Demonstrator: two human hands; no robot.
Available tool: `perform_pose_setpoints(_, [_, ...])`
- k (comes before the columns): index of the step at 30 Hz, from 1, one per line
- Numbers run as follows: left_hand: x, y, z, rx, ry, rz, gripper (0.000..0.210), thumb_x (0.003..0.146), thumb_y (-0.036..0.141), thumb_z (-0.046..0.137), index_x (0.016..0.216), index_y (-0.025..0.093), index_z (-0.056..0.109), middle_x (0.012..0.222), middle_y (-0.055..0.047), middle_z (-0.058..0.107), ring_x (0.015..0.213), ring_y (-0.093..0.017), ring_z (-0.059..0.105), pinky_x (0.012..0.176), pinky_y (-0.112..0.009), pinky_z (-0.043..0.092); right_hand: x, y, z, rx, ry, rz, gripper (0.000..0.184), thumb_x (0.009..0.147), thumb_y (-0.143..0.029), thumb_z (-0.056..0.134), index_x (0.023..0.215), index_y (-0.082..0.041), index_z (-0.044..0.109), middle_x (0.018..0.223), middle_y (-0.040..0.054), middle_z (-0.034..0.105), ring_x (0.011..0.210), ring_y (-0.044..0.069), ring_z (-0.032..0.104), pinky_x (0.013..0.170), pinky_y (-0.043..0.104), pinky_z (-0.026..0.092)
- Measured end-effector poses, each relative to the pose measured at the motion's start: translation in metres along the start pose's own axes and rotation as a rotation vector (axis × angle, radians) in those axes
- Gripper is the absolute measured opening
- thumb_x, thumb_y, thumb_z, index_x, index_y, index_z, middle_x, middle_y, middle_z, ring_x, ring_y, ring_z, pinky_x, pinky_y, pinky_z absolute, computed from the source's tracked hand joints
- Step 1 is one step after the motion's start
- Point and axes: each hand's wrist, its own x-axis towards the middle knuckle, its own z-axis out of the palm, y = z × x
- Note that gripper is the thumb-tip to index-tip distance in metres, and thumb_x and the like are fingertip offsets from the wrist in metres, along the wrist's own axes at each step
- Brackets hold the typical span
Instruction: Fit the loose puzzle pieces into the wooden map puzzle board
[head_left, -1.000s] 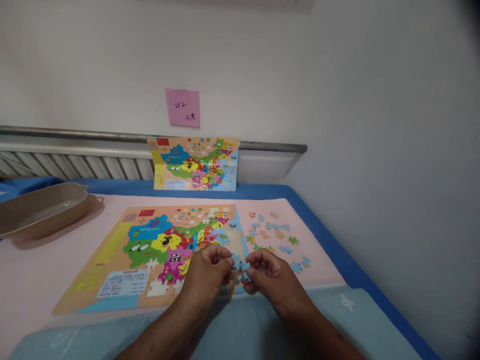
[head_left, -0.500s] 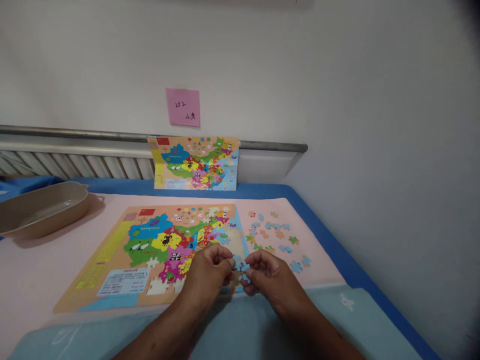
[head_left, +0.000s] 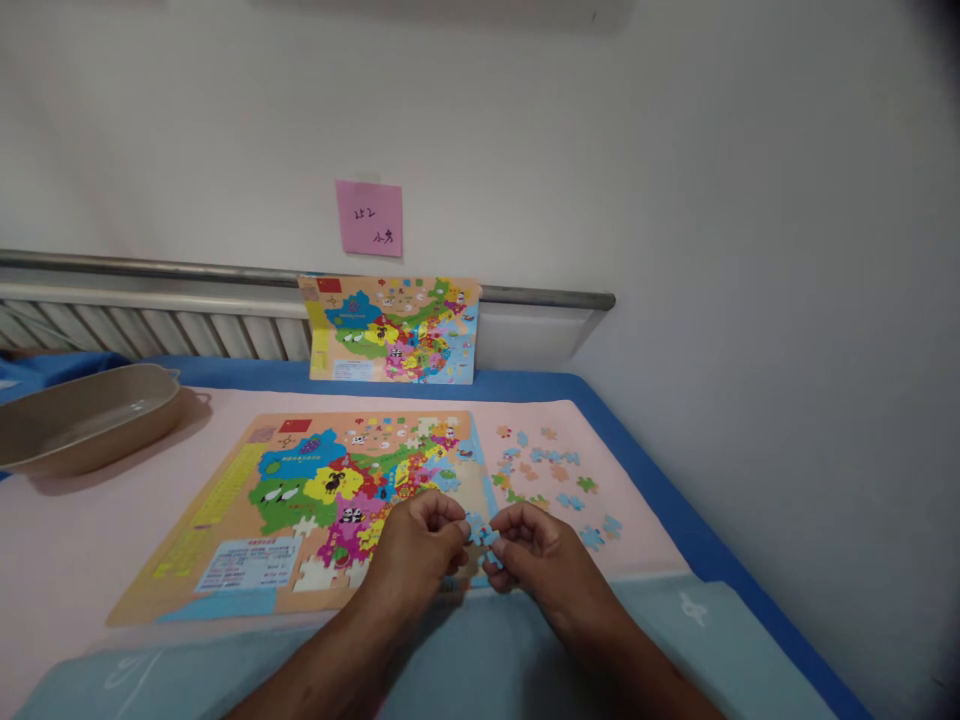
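- left hand [head_left: 426, 535]: thumb and fingers pinched on light-blue jigsaw pieces [head_left: 484, 538]; the right hand [head_left: 527, 543] grips the same group from the other side. whether they are fully interlocked cannot be told.
- location: held between both hands, by the lower right of the map puzzle board [head_left: 139, 597], near its unfilled strip.
- loose pieces [head_left: 571, 501]: scattered on the pink cloth [head_left: 646, 551], right of the board.
- step in hand, as judged: joining or aligning pieces.
- next move appears to call for matched tabs, light fingertip pressure and level support.
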Motion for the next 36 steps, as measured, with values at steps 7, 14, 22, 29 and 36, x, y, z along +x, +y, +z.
perform_pose_setpoints(7, [0.002,-0.004,-0.002,-0.006,-0.029,0.009,0.035,0.058,0.043,0.066,0.076,0.015,0.056,0.052,0.002,0.052,0.046,-0.014,0.050,0.046,-0.026,0.035,-0.002,-0.001,-0.005,-0.043,-0.011,-0.037,0.020,0.070,-0.030,0.066,0.085,-0.020,0.057,0.061,-0.0051,0.060,0.052,0.012,0.058,0.050,0.024,0.044])
perform_pose_setpoints(14, [-0.002,-0.004,-0.008,0.174,-0.041,0.090,0.031,0.065,0.045,0.065,0.074,0.016,0.061,0.059,0.001,0.052,0.053,-0.014,0.044,0.053,-0.027,0.031,0.010,-0.019,-0.055,-0.018,0.239,-0.231,0.018,0.070,-0.028,0.066,0.086,-0.020,0.060,0.065,-0.0038,0.061,0.057,0.012,0.058,0.053,0.024,0.042])
perform_pose_setpoints(22, [0.016,0.018,0.025,0.463,-0.163,0.209,0.023,0.071,0.041,0.057,0.074,0.018,0.059,0.061,0.002,0.050,0.057,-0.015,0.044,0.053,-0.028,0.032,0.022,-0.030,-0.138,0.106,0.667,-0.207,0.029,0.064,-0.035,0.073,0.087,-0.021,0.061,0.064,-0.0033,0.059,0.056,0.012,0.054,0.051,0.023,0.038])
perform_pose_setpoints(29, [0.078,0.027,0.097,0.675,-0.191,0.307,0.014,0.067,0.005,0.059,0.065,0.018,0.063,0.063,0.000,0.061,0.064,-0.017,0.056,0.060,-0.029,0.035,0.026,-0.021,-0.133,0.044,0.571,-0.226,0.031,0.065,-0.040,0.073,0.087,-0.021,0.063,0.066,-0.0021,0.060,0.057,0.013,0.056,0.053,0.025,0.040])
perform_pose_setpoints(36, [0.107,0.016,0.125,0.814,-0.233,0.249,0.012,0.068,0.006,0.061,0.072,0.017,0.065,0.065,0.001,0.061,0.061,-0.017,0.054,0.058,-0.029,0.037,0.028,-0.020,-0.133,0.061,0.536,-0.216,0.028,0.066,-0.036,0.069,0.089,-0.020,0.063,0.073,-0.0023,0.060,0.058,0.010,0.056,0.053,0.023,0.040])
